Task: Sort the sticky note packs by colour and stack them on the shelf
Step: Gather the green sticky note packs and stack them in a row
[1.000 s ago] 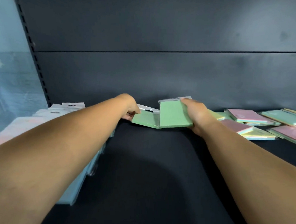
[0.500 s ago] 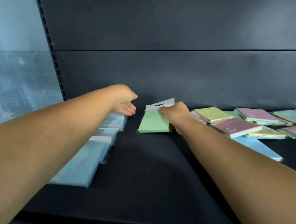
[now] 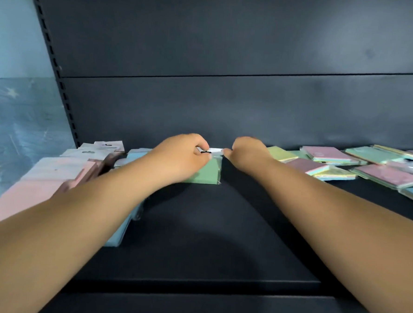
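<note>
So you're partway through. Your left hand (image 3: 183,158) pinches the white hang tab of the green packs (image 3: 205,172), fingers curled round its left end; your right hand (image 3: 245,152) has curled fingers touching the tab's right end, though whether it truly grips you can't tell from here. The green packs lie flat on the shelf (image 3: 220,229), near the back wall, between the two hands. To their left, a blue stack (image 3: 127,214) and a pink stack (image 3: 36,192) look sorted already. On the right a loose pile (image 3: 359,167) of pink, yellow, green and blue packs lies mixed and overlapping. By the look of it, most of the sorting there is left to do.
</note>
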A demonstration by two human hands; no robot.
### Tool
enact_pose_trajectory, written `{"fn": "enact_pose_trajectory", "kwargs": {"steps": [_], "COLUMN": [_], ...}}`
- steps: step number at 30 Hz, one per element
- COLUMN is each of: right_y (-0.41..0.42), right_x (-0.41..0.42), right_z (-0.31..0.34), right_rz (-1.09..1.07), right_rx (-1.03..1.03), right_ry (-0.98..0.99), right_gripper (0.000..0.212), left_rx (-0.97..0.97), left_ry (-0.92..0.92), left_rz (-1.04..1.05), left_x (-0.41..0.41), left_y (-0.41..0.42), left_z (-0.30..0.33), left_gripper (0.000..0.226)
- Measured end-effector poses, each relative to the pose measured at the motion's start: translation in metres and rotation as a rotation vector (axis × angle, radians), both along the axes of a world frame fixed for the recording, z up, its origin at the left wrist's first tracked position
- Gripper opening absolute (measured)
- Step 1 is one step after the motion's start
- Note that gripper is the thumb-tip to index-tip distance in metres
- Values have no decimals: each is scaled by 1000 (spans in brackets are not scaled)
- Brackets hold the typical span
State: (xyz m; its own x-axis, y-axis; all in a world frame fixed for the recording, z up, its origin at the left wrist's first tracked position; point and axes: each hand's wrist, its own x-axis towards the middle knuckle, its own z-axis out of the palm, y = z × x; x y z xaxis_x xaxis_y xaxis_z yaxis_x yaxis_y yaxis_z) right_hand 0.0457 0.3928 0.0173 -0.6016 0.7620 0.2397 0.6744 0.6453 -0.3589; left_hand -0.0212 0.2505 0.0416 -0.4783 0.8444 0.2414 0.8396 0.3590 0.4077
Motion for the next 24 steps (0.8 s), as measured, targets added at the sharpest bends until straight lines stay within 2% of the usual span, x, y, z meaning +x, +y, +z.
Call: {"fn": "enact_pose_trajectory", "kwargs": {"steps": [2,5,10,13,15,18,24], "right_y": [5,14,31,35,38,40,45], "right_x": [25,79,188,251,291,354,452], "right_z": [6,14,13,6,-2,-11,-18], "right_rz": [-12,-17,-147,-197,-209,-215,-221], "right_rx": [104,192,177,150,152,155,110], "right_ry": [-49,-35,23,45,51,77,165], "right_gripper": [35,29,27,26,26,23,24], "left_rx": [-15,-7,-18,-27,-33,-5,18], "left_ry": [88,105,133,114,74,9,-13], "left_rz": [-31,-63,-183,-234,-267,-310,-329], "left_x": [6,27,92,146,187,258,358], "left_y": [3,5,15,28,37,54,74], "left_z": [3,3,-5,-12,-20,-31,-44], "left_gripper": [27,25,19,25,29,23,25]}}
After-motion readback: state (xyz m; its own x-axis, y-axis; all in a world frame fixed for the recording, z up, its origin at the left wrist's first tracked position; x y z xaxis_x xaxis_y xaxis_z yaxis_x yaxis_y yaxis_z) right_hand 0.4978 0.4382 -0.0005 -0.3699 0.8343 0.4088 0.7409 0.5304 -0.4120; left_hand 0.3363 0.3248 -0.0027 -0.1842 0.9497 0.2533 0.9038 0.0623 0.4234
